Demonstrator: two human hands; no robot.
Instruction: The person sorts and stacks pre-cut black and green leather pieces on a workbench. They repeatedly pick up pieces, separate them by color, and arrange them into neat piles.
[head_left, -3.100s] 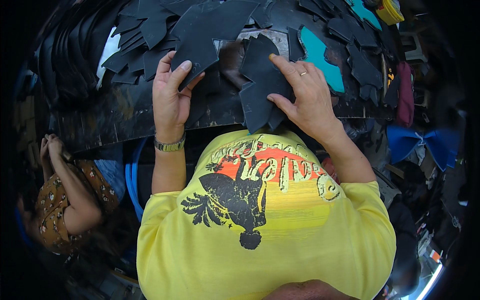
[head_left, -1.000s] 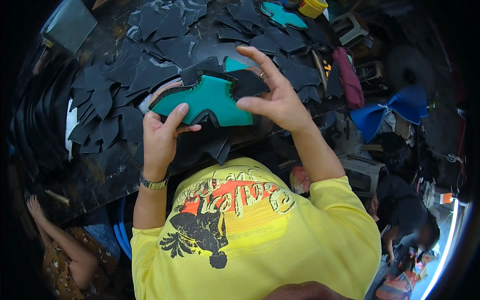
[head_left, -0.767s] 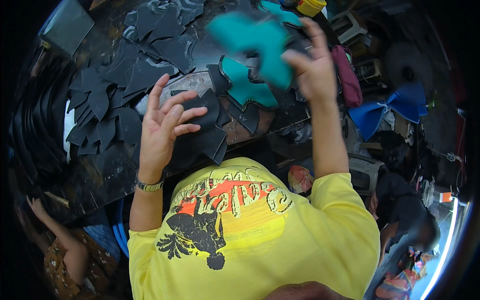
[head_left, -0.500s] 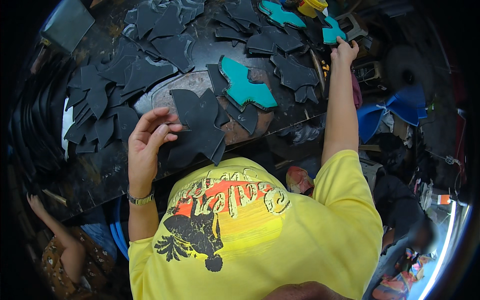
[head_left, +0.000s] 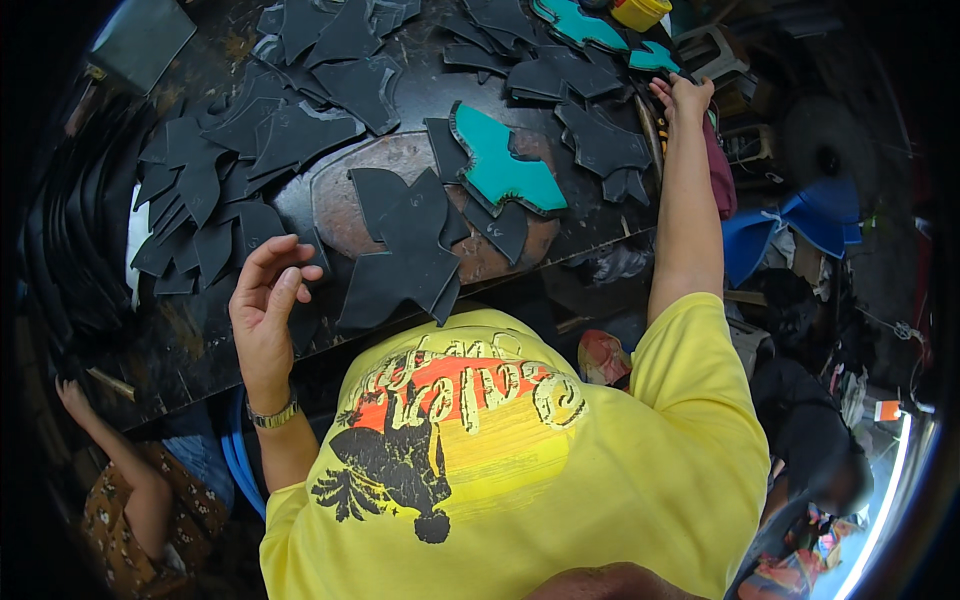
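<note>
My left hand (head_left: 270, 290) hovers over the near edge of the table, fingers loosely curled and apart, with nothing visible in it. To its right lie black flat cut-out pieces (head_left: 408, 245) with curved edges, overlapping. Just beyond them a teal cut-out piece (head_left: 505, 165) with a dark rim rests on more black pieces. My right hand (head_left: 687, 98) reaches out to the far right, its fingers spread. Close beyond its fingertips is a smaller-looking teal piece (head_left: 653, 57), seen at a slant; no grip on it shows.
Black cut-outs (head_left: 290, 140) lie in heaps across the dark table (head_left: 190, 350). Another teal piece (head_left: 580, 24) and a yellow container (head_left: 640, 12) are at the far right. A grey box (head_left: 143, 45) stands far left. Another person's arm (head_left: 120, 455) is at lower left.
My left hand has drawn back to the left, away from the black pieces. The teal piece by my right hand has tipped and shifted away from it; the right fingers have spread.
</note>
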